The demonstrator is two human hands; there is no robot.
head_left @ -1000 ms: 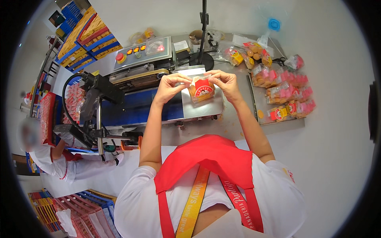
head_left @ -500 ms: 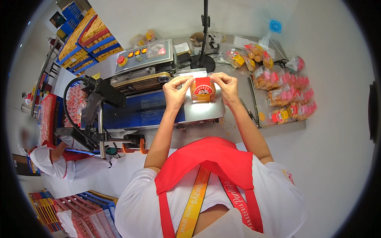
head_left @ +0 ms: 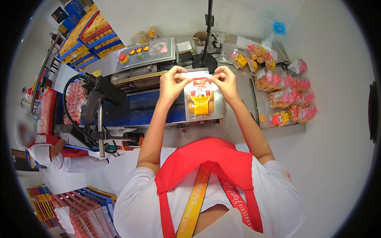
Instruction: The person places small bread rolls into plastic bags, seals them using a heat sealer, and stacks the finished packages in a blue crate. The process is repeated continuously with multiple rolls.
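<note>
A clear plastic bag of round, tan baked goods (head_left: pixel 201 104), with a red and yellow label, is in front of me over a shiny metal plate (head_left: pixel 221 109). My left hand (head_left: pixel 173 84) pinches its upper left corner, and my right hand (head_left: pixel 224 83) pinches the upper right one. The bag's filled part is toward me, below my fingers; glare and blur soften its label. I cannot tell whether its underside rests on the plate. To the left, the plate meets a blue conveyor belt (head_left: pixel 145 108).
Behind the belt stands a control panel (head_left: pixel 143 54) with a red knob and lit orange switches. A black-based stand (head_left: pixel 204 61) rises at the back. At right, a metal tray (head_left: pixel 256 104) holds several filled bags; loose bags (head_left: pixel 248 57) lie beyond. Far left, a co-worker (head_left: pixel 49 152) works.
The bag has tipped flatter and its filled end has come toward me, showing more of the yellow label. Both hands have risen slightly, keeping their pinch on the top corners.
</note>
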